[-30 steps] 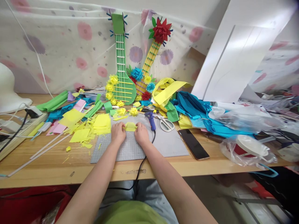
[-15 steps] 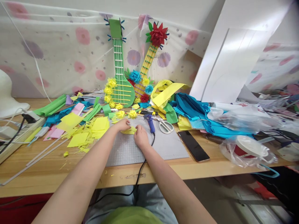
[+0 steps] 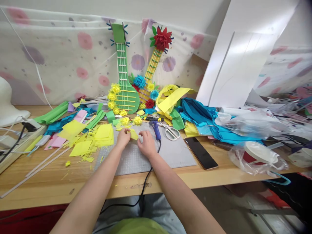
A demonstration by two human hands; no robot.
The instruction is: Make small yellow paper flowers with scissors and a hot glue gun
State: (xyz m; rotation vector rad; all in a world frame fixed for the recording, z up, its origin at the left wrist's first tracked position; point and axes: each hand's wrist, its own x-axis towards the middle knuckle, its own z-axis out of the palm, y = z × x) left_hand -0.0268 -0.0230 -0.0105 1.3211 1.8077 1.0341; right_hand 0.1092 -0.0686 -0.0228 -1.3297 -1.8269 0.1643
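Observation:
My left hand (image 3: 123, 138) is closed on a small piece of yellow crepe paper (image 3: 133, 134), pinched between thumb and fingers above the grey cutting mat (image 3: 170, 156). Just to the right, my right hand (image 3: 147, 145) has its fingers apart and curved, close to the paper's edge without visibly gripping it. Behind the hands lie two yellow paper flowers (image 3: 137, 121). A purple glue gun (image 3: 156, 130) rests beside my right hand, its black cord running under that wrist. White-handled scissors (image 3: 172, 133) are to its right.
A green paper guitar (image 3: 126, 94) and a yellow one (image 3: 153, 66) lean against the covered wall. Yellow paper squares (image 3: 104, 134) and scraps spread left. Blue crepe paper (image 3: 202, 112), a phone (image 3: 201, 152) and a bagged cup (image 3: 259, 154) sit right.
My right hand has come away from the yellow paper, and its fingers have spread. My left hand has moved slightly left and lower, with the paper raised and tilted in it.

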